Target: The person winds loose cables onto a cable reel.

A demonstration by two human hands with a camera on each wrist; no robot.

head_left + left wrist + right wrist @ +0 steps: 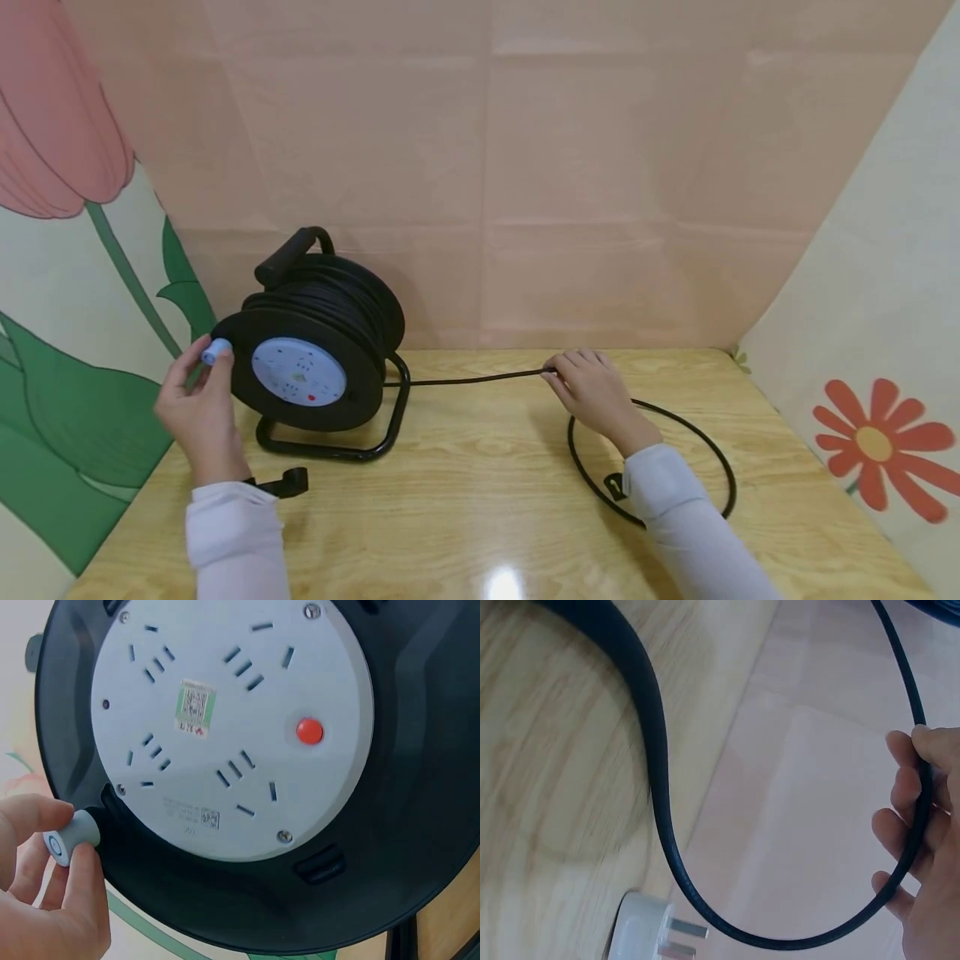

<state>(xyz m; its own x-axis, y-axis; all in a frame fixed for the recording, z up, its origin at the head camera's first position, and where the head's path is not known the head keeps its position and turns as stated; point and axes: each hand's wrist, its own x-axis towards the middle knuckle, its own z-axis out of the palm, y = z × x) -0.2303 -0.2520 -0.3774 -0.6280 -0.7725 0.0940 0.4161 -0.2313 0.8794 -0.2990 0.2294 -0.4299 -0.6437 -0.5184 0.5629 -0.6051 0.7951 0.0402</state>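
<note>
A black cable reel (375,333) stands on a tubular frame at the left of the table, with cable wound round its drum. Its pale round socket panel (232,727) has several socket outlets and a red button. My left hand (202,408) pinches the light-blue crank knob (73,836) at the reel's rim between thumb and fingers. To the right, my right hand (596,396) grips the black cable (472,381), which runs nearly straight from the reel. Past this hand the cable loops (664,802) down onto the table. A white plug (639,930) with metal pins shows in the right wrist view.
The wooden table (450,517) meets a pink-covered back wall (570,167). Painted side panels with a tulip (60,117) and a red flower (873,446) flank it. A black carrying handle (288,254) tops the reel.
</note>
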